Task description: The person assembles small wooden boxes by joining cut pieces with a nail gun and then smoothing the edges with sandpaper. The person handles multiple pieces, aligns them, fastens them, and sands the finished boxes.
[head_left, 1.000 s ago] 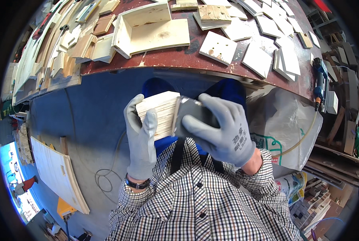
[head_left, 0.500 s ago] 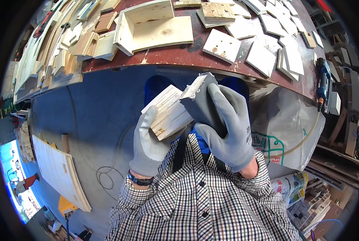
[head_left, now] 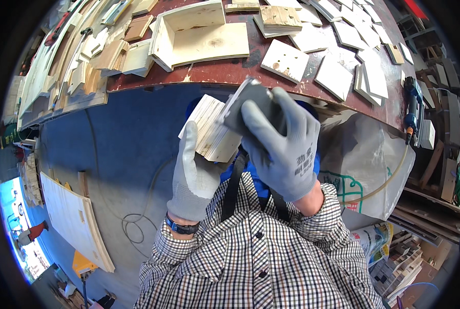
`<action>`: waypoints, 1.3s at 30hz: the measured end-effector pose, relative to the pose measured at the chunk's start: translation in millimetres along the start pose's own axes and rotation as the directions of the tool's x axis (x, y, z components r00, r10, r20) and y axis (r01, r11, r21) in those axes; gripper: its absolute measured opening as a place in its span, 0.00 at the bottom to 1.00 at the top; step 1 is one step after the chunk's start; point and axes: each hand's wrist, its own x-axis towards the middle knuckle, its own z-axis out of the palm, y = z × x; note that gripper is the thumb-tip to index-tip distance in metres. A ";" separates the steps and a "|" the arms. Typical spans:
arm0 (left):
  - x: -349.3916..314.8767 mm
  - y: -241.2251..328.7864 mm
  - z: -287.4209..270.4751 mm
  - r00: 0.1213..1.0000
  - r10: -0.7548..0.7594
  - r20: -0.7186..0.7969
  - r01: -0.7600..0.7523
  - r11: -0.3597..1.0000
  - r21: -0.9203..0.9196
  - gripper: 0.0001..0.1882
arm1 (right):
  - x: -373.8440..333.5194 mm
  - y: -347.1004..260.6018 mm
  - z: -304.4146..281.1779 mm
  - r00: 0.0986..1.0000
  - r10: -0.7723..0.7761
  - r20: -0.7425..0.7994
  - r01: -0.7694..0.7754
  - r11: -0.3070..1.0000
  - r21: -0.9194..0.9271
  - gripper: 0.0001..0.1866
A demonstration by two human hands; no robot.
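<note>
Grey-gloved left hand (head_left: 193,177) gripping striped, pale plywood stack (head_left: 211,127), right hand (head_left: 287,144) clamped around dark, flat-faced block (head_left: 259,96)

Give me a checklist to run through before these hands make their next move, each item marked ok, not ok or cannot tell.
1. Left hand gripping the layered wood: ok.
2. Right hand gripping the dark block: ok.
3. Both hands gloved: ok.
4. Block's edge actually touching the wood: cannot tell; they overlap in this view.
5. Blue tool well apart from both hands: ok.
</note>
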 end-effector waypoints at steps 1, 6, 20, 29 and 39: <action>3.3 2.0 -4.4 0.999 -0.036 -0.005 0.036 0.998 -0.058 0.37 | 6.8 6.5 2.5 0.994 0.105 -0.012 -0.105 0.993 -0.055 0.32; -0.4 1.0 -14.1 0.988 -0.101 0.121 0.120 0.979 -0.166 0.36 | -4.9 -11.9 1.9 0.999 0.018 -0.032 -0.013 0.987 0.157 0.36; -2.4 -7.4 -8.0 0.973 -0.115 0.202 0.171 0.942 -0.288 0.37 | -4.6 -3.9 2.3 0.998 0.020 0.061 -0.029 0.989 0.144 0.35; -10.6 6.6 -11.7 0.955 -0.089 0.284 0.209 0.879 -0.428 0.30 | -27.6 8.9 -5.9 0.998 0.010 0.067 -0.030 0.956 0.292 0.39; -6.3 -6.4 3.4 0.971 0.194 0.137 -0.202 0.979 0.042 0.37 | -23.5 -21.1 11.2 0.995 0.046 -0.084 -0.011 0.927 0.376 0.42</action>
